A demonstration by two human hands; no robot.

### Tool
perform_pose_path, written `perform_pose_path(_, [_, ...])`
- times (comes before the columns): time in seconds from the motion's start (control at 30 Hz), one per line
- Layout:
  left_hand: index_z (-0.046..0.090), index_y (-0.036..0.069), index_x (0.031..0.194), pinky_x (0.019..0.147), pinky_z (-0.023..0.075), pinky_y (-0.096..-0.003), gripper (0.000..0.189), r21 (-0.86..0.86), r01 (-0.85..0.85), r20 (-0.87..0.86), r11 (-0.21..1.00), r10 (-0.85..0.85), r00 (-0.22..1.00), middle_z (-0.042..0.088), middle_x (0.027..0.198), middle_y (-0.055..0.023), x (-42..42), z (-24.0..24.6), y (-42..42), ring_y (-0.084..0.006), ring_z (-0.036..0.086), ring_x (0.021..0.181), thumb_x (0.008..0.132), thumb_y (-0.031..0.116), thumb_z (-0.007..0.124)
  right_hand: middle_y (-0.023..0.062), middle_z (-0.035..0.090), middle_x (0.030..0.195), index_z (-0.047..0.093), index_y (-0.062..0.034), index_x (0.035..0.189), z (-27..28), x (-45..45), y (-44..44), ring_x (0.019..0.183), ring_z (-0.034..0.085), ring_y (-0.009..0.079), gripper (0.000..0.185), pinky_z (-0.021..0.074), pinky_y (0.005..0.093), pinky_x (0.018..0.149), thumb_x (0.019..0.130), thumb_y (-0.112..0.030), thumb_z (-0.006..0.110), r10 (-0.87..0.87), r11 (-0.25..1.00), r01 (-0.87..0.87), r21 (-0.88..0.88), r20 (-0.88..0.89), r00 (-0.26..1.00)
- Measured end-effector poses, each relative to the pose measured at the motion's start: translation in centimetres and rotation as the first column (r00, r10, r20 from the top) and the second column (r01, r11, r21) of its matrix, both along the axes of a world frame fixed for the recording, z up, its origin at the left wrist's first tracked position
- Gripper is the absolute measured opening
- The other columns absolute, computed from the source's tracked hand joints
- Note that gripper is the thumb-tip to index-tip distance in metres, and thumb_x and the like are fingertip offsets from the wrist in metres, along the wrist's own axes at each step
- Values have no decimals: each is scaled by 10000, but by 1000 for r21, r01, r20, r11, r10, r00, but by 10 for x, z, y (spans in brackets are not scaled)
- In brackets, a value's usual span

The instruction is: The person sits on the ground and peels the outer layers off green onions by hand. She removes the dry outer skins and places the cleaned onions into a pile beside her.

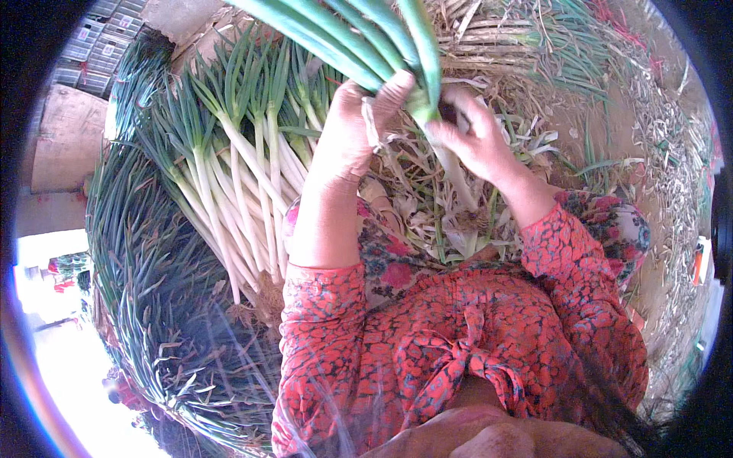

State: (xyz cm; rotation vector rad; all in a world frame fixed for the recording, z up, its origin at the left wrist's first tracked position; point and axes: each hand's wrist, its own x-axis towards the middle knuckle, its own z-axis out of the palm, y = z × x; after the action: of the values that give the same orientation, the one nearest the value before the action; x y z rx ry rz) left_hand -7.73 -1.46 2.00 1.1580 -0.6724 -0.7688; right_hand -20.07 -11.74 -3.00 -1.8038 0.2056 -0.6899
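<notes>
A large green onion (455, 172) is held up before me, its thick green leaves toward the top of the view and its pale stalk and roots toward my lap. My left hand (352, 129) grips it where the leaves fan out, thumb across the front. A dry, pale strip of outer skin (371, 123) hangs by that hand's wrist. Slightly blurred, my right hand (481, 137) curls around the upper stalk just below the leaves, its thumb on the near side. The tips of its fingers are partly hidden behind the onion.
Pale-stalked green onions (229, 200) lie in a row at my left, beside a large dark heap of unpeeled ones (172, 275). Peeled skins (424, 200) litter the ground before me. More onions (487, 51) lie at the far side. Plastic crates (103, 46) stand at the upper left.
</notes>
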Motion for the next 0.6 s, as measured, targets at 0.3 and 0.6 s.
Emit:
perform_pose_path(0.3, [583, -9, 977, 679, 435, -230, 254, 143, 100, 165, 985, -123, 979, 612, 848, -33, -3, -5, -6, -77, 524, 752, 796, 159, 644, 48, 605, 895, 503, -14, 1075, -6, 10, -6, 799, 559, 92, 396, 472, 264, 722, 748, -146, 685, -8, 990, -19, 142, 188, 982])
perform_pose_path(0.6, [615, -23, 838, 550, 458, -276, 247, 179, -177, 440, 968, 82, 894, 625, 650, -89, -4, -20, -19, -103, 556, 584, 759, 202, 679, 19, 467, 537, 468, -56, 628, -20, 6, 5, 494, 438, 103, 233, 376, 285, 478, 750, -136, 650, -223, 974, 224, 9, -90, 971])
